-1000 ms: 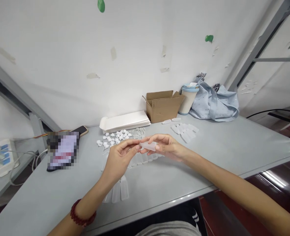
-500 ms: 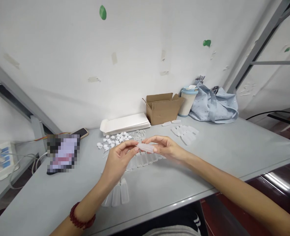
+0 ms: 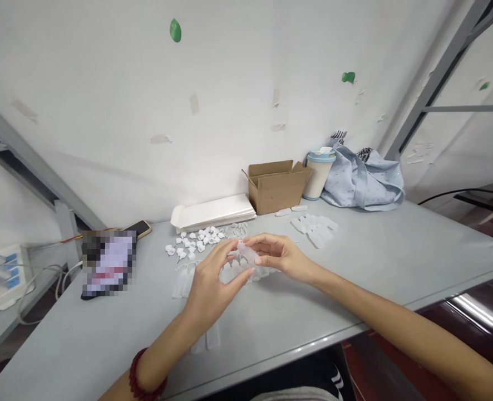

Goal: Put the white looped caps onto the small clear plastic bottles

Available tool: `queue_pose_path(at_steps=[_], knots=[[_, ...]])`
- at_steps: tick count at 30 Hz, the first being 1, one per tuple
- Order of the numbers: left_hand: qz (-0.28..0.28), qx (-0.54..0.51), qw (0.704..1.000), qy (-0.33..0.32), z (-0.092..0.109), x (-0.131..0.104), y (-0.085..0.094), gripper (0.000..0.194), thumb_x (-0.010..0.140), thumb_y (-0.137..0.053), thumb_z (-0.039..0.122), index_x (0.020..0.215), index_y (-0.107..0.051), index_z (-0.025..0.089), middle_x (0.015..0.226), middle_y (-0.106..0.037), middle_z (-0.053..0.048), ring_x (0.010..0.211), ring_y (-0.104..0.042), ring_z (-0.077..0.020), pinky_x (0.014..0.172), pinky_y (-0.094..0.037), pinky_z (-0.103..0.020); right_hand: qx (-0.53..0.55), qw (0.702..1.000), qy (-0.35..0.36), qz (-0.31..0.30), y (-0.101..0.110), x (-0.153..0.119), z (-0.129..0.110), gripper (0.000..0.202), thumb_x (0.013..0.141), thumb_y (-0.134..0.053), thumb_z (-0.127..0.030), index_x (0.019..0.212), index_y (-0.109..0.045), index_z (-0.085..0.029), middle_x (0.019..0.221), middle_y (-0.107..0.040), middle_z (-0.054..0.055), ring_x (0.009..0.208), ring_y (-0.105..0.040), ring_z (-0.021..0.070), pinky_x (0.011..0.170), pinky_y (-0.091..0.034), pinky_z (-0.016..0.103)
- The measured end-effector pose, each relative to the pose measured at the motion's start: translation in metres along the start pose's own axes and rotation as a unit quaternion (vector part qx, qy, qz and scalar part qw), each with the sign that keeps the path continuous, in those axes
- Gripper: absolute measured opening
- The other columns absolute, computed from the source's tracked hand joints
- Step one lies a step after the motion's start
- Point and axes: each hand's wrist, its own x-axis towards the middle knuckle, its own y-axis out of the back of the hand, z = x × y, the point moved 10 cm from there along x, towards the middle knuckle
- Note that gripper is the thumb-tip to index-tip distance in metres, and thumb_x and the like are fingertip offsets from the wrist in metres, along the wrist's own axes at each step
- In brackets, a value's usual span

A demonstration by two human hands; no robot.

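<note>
A small frosted plastic bottle [image 3: 247,253] is pinched between the thumb and fingers of my right hand [image 3: 282,257], above the middle of the table. My left hand [image 3: 217,275] is beside it with thumb and fingers spread apart. Its fingertips come close to the bottle's left end; I cannot tell whether they touch. Beneath my hands lies a row of similar frosted bottles [image 3: 228,273], partly hidden. Just behind them is a scatter of small white caps [image 3: 205,236] and a bunch of thin white loops [image 3: 237,229]. More bottles [image 3: 213,336] lie near the front, partly covered by my left forearm.
More frosted bottles [image 3: 314,228] lie to the right. Along the wall stand a white flat stack [image 3: 215,211], an open cardboard box [image 3: 280,189], a lidded cup [image 3: 319,175] and a light blue bag [image 3: 363,181]. Phones [image 3: 140,229] and cables are at the left.
My left thumb and fingers have spread apart, away from the bottle. The bottle has tilted in my right hand, which keeps hold of it.
</note>
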Motion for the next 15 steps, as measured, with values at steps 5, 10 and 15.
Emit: queue_pose_path(at_steps=[5, 10, 15], knots=[[0.005, 0.022, 1.000, -0.022, 0.005, 0.000, 0.000, 0.037, 0.079, -0.063, 0.026, 0.115, -0.057, 0.021, 0.120, -0.057, -0.008, 0.109, -0.057, -0.0223, 0.091, -0.054, -0.039, 0.006, 1.000, 0.011, 0.018, -0.004, -0.002, -0.005, 0.036, 0.076, -0.070, -0.023, 0.110, -0.058, -0.023, 0.119, -0.055, 0.007, 0.100, -0.057, 0.0168, 0.084, -0.047, 0.033], [-0.006, 0.000, 1.000, 0.002, 0.000, 0.000, -0.002, 0.040, 0.078, -0.064, 0.027, 0.117, -0.056, 0.025, 0.120, -0.052, -0.007, 0.107, -0.058, -0.0220, 0.094, -0.052, -0.040, 0.001, 1.000, 0.006, 0.010, -0.009, -0.004, -0.008, 0.047, 0.078, -0.067, -0.023, 0.121, -0.050, -0.025, 0.124, -0.049, 0.008, 0.095, -0.057, 0.0148, 0.076, -0.050, 0.028], [0.002, -0.003, 1.000, -0.003, 0.000, 0.000, -0.001, 0.034, 0.078, -0.064, 0.027, 0.112, -0.058, 0.024, 0.115, -0.050, -0.006, 0.106, -0.057, -0.0215, 0.093, -0.053, -0.040, -0.016, 0.999, 0.032, -0.002, -0.012, -0.004, -0.015, 0.038, 0.079, -0.066, -0.023, 0.116, -0.055, -0.023, 0.119, -0.052, 0.007, 0.097, -0.056, 0.0156, 0.083, -0.049, 0.031]])
